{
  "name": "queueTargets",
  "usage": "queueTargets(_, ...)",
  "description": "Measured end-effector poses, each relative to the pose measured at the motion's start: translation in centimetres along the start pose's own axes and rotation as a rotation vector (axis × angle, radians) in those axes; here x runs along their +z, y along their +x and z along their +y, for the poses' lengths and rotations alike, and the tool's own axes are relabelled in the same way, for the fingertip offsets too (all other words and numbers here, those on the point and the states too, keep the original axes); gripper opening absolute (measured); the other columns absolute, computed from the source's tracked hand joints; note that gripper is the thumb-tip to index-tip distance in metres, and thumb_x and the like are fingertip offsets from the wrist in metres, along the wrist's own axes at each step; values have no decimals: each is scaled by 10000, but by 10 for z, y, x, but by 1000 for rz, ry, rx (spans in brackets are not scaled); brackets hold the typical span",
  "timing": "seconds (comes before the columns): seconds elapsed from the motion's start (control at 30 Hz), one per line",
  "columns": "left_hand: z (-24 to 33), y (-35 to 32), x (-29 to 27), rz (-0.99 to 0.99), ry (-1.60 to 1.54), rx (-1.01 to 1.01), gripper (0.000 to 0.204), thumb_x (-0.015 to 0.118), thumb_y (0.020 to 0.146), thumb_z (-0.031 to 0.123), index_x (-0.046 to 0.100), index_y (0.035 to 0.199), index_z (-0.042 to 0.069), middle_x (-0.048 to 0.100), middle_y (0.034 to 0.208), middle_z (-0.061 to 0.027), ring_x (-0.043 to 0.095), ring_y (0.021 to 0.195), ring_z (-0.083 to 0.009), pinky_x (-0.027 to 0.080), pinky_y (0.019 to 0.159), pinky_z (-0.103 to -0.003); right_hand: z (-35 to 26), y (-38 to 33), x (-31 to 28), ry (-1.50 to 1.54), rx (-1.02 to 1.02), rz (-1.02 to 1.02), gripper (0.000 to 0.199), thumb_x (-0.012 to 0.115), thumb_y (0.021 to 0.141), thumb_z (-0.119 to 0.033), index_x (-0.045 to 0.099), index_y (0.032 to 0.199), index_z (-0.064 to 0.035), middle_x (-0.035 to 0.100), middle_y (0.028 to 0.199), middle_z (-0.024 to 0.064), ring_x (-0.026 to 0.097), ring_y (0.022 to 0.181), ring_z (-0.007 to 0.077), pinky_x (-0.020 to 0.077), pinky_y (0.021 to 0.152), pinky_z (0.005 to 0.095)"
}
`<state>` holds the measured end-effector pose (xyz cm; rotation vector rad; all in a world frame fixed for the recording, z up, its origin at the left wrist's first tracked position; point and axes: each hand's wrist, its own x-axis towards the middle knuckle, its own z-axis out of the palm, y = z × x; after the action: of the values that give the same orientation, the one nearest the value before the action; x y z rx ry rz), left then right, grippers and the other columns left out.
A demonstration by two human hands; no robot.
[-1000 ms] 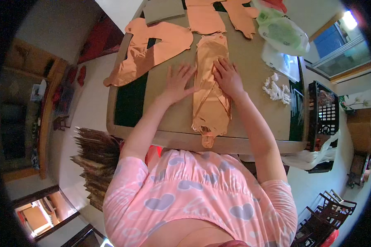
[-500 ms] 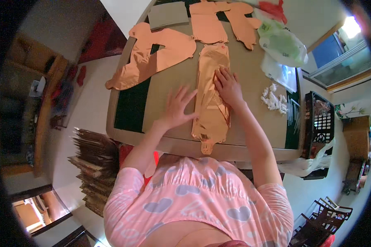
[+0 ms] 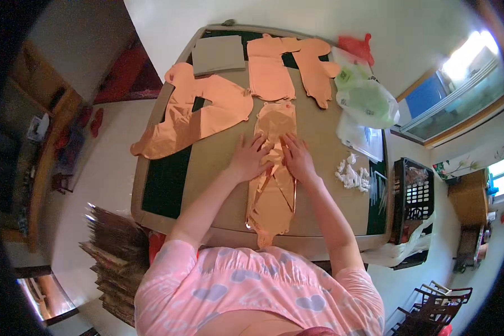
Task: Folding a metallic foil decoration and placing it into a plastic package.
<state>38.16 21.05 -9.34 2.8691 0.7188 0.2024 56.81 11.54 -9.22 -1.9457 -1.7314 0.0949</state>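
Note:
A long, flat foil balloon, shiny rose gold and creased, lies lengthwise in front of me, its narrow tab near the table's front edge. My left hand rests on its left side with the fingers stretched out. On the right side, my right hand lies palm down, fingers extended toward the middle of the foil. Beyond it are other flat foil pieces in the same colour: a large angled one to the left, a wide one straight ahead and a curved one at the far right.
Grey card sheets lie at the back left. To the right are white string bundles, clear straws, a green-and-white plastic bag and a red bag. A black crate stands beside the table; flattened cardboard is stacked at left.
My left hand has moved from beside the long foil balloon onto it. My right hand has shifted on its right side, now closer to the left. The view has tilted, so the table sits lower.

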Motion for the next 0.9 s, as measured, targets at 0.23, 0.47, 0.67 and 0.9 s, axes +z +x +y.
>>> queueTargets(0.23, 9, 1, -24, -133, -55, -41, 639, 402, 929, 562, 354, 1446, 191, 290, 1514, -110, 200, 1432, -258, 92, 1130, -606, 42, 49, 9, -90, -75, 78, 319, 498, 942, -214, 545, 1226, -77, 553, 1263, 121, 547, 1110, 318, 370, 1007, 465)
queueTargets(0.47, 9, -4, -4, -72, -43, -22, 643, 421, 922, 562, 358, 1444, 191, 274, 1523, -103, 191, 1437, -253, 84, 1130, -610, 69, 90, 21, -119, -120, 181, 348, 497, 930, -142, 545, 1268, -76, 592, 1222, 136, 570, 1067, 349, 421, 951, 452)
queueTargets(0.67, 2, -5, 5, -19, -48, -35, 632, 469, 905, 546, 403, 1418, 184, 302, 1505, -99, 241, 1416, -262, 126, 1114, -625, 15, 34, -14, -56, -158, 32, 398, 566, 834, 2, 584, 1225, -73, 587, 1231, 164, 587, 1028, 363, 482, 880, 434)
queueTargets(0.9, -3, 3, 10, 131, -72, 15, 597, 485, 897, 545, 474, 1362, 171, 353, 1468, -92, 291, 1387, -265, 186, 1078, -647, -21, -121, -70, 135, -151, -211, 553, 507, 687, 87, 621, 1203, -75, 542, 1317, 149, 475, 1263, 330, 335, 1086, 479)
